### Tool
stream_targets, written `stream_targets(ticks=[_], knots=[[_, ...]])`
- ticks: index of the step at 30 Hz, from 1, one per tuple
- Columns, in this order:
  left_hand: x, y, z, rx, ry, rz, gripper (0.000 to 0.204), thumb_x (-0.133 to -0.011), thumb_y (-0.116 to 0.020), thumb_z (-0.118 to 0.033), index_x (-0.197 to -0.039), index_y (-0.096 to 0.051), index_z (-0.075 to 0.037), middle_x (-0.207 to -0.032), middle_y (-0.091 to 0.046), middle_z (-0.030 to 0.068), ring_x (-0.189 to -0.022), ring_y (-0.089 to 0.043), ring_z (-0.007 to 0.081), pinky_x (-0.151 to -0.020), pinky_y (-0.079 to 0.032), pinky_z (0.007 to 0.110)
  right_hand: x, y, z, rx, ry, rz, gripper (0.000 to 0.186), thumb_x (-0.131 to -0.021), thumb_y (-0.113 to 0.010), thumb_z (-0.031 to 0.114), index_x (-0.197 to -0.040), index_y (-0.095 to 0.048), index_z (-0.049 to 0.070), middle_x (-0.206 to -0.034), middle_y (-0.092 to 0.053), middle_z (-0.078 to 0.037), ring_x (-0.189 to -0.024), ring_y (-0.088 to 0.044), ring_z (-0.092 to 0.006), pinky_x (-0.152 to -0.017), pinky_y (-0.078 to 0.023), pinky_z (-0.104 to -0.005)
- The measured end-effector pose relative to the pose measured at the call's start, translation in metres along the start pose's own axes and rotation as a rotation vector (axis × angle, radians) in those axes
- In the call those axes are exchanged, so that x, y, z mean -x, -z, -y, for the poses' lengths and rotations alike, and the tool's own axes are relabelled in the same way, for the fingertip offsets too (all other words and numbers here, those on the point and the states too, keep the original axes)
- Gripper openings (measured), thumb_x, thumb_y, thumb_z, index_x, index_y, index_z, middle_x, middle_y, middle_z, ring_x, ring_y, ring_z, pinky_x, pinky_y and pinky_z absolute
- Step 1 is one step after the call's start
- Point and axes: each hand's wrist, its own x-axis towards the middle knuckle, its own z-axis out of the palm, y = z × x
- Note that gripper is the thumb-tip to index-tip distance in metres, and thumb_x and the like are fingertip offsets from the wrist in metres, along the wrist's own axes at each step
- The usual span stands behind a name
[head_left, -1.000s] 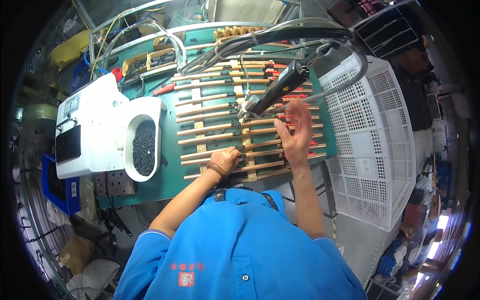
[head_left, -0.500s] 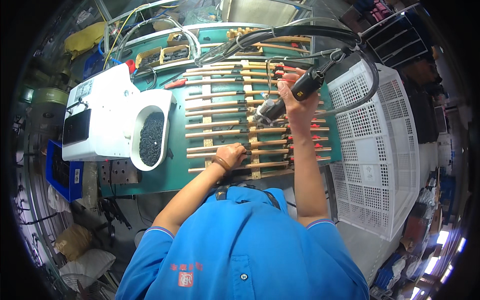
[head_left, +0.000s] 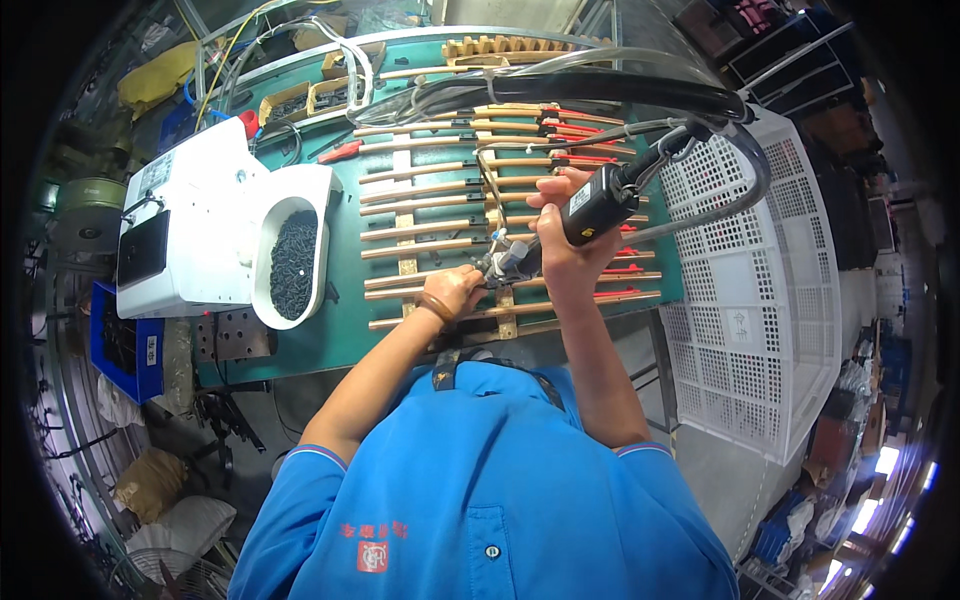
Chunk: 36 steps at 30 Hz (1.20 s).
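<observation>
My right hand [head_left: 572, 258] is wrapped round a black power screwdriver [head_left: 602, 205], held tilted with its metal head [head_left: 508, 262] down to the left. That head meets the fingertips of my left hand [head_left: 455, 290], which pinch a wooden rod [head_left: 390, 293] in the near part of a row. The driver's tip and the spot under my left fingers are hidden. Several such rods lie side by side across two notched wooden strips [head_left: 403, 190], carrying small black fittings along their middle and red clips [head_left: 612, 270] toward their right ends.
A white screw feeder [head_left: 190, 230] with an oval bowl of dark screws [head_left: 293, 268] stands left on the green table [head_left: 345, 345]. A red-handled tool [head_left: 340, 152] lies beyond it. Thick black hoses [head_left: 640, 88] arch over the rods. A white perforated crate [head_left: 745, 300] stands at right.
My right hand has brought the screwdriver nearer and left, its head now at my left fingertips. The left hand stays on the rods. The whole view has shifted slightly.
</observation>
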Motion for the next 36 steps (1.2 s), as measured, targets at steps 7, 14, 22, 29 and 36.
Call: stream_targets(ticks=[7,14,22,29,36], knots=[[0.001,-0.001,0.001,0.013,0.008,0.011,0.014,-0.075,-0.068,-0.024,-0.079,-0.060,-0.014,-0.077,-0.059,0.0048,-0.070,-0.062,0.0258,-0.057,-0.049,0.038,-0.001,-0.001,-0.005,0.015,0.024,0.008,0.040,-0.075,-0.049,-0.012,-0.114,-0.046,-0.002,-0.097,-0.061,-0.010,-0.081,-0.063,-0.0158,-0.060,-0.054,-0.0234],[0.003,-0.007,0.005,0.026,-0.011,-0.036,0.018,-0.073,-0.070,-0.027,-0.083,-0.063,-0.014,-0.074,-0.060,0.0054,-0.065,-0.061,0.0272,-0.053,-0.048,0.038,0.002,-0.003,-0.007,-0.028,0.002,0.010,0.041,-0.075,-0.050,-0.012,-0.114,-0.046,-0.002,-0.097,-0.061,-0.010,-0.079,-0.062,-0.0141,-0.061,-0.053,-0.0225],[0.000,0.002,-0.001,0.005,0.051,0.057,0.017,-0.076,-0.067,-0.026,-0.077,-0.059,-0.011,-0.077,-0.059,0.0056,-0.072,-0.062,0.0273,-0.058,-0.050,0.038,0.006,-0.003,-0.005,-0.069,-0.054,0.007,0.043,-0.075,-0.052,-0.013,-0.115,-0.047,-0.001,-0.096,-0.059,-0.009,-0.080,-0.059,-0.0117,-0.068,-0.051,-0.0235],[0.003,-0.005,0.005,0.006,0.002,0.005,0.020,-0.075,-0.069,-0.030,-0.085,-0.063,-0.013,-0.076,-0.062,0.0073,-0.066,-0.062,0.0283,-0.053,-0.049,0.039,0.004,-0.002,-0.005,-0.065,0.020,0.030,0.042,-0.075,-0.052,-0.014,-0.115,-0.047,0.000,-0.097,-0.058,-0.008,-0.080,-0.058,-0.0107,-0.071,-0.051,-0.0242],[0.000,0.003,-0.002,-0.038,0.033,0.062,0.017,-0.076,-0.068,-0.027,-0.078,-0.059,-0.012,-0.078,-0.060,0.0057,-0.071,-0.063,0.0266,-0.057,-0.049,0.038,0.009,0.001,-0.002,-0.063,-0.014,0.005,0.040,-0.075,-0.052,-0.013,-0.112,-0.049,0.001,-0.095,-0.058,-0.008,-0.079,-0.058,-0.0104,-0.072,-0.049,-0.0231]])
